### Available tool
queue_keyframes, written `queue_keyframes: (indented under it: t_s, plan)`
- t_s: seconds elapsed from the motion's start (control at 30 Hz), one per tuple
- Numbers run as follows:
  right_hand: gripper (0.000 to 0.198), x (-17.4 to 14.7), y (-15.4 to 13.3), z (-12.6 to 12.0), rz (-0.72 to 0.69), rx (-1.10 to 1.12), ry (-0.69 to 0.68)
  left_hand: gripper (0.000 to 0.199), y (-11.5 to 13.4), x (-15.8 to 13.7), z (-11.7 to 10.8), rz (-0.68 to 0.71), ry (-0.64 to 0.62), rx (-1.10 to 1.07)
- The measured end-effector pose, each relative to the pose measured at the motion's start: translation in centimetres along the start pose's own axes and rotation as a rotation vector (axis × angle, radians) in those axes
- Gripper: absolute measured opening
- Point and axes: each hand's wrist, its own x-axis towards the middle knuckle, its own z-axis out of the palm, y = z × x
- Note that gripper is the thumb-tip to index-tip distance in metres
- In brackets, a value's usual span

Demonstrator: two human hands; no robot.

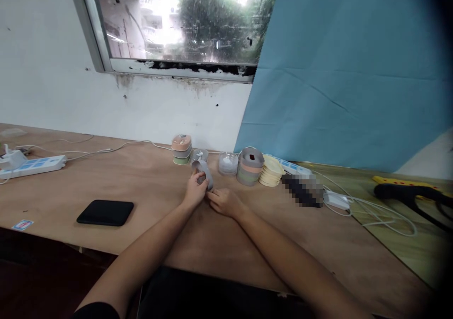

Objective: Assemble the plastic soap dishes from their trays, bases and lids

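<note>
My left hand (195, 190) is closed round a small grey rounded container (208, 180), tilted on its side above the table. At its lower end, the closed fingers of my right hand (224, 202) meet the container; whatever is between them is too small to make out. Just behind stand a clear plastic piece (200, 155) and a stack of clear plastic pieces (228, 163). To their right rise a stack of grey, pink and green containers (249, 168) and a stack of pale yellow round-cornered pieces (271, 172). An orange, grey and green stack (181, 149) stands at the back left.
On the brown table (148, 177) a black flat case (105, 213) lies left of my arms. Power strips (35, 165) and white cables lie at the far left and back right. A white adapter (336, 200), a blurred-out patch and a black-and-yellow tool (406, 194) are at right.
</note>
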Motion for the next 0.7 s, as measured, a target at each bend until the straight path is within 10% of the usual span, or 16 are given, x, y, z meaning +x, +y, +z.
queue_keyframes:
  t_s: [0.27, 0.53, 0.7]
  plan:
    - [0.024, 0.0, 0.3, 0.4, 0.196, -0.079, -0.006, 0.037, 1.0, -0.7, 0.0, 0.041, -0.142, 0.014]
    - [0.020, -1.2, 3.1, -1.0, 0.380, 0.004, 0.238, 0.043, 4.2, -3.4, -0.9, 0.662, -0.140, 0.322]
    - [0.020, -3.8, 7.6, -3.5, 0.561, -0.153, 0.415, 0.039, 4.1, -2.9, -1.1, 0.709, -0.229, 0.477]
